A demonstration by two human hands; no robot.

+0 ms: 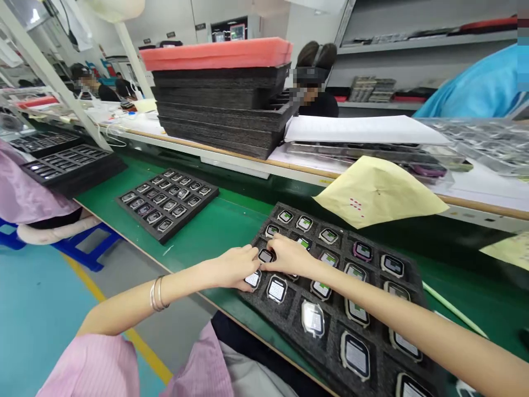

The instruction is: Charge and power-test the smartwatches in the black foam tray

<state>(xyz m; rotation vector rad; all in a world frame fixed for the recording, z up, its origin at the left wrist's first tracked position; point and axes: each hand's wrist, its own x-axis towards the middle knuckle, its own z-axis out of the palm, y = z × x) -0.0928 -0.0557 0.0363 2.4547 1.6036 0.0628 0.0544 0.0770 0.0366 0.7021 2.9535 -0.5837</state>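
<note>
A black foam tray [285, 325] holds rows of smartwatch bodies, several with lit screens. Near its left edge a small dark-faced smartwatch [266, 255] lies between my hands. My right hand [291, 256] pinches its right side with thumb and fingers. From the left, my left hand [239, 268] has its curled fingertips at the same watch's edge. The left thumb lies beside a neighbouring watch with a lit screen [253, 280]. My right forearm crosses over the tray and hides some of the watches.
Another foam tray of watches [165, 201] lies on the green bench [231, 220]. A stack of black foam trays [219, 110] topped with pink foam [219, 53] stands on the shelf. Yellow paper [376, 193] hangs over its edge. A person in pink [28, 187] sits at left.
</note>
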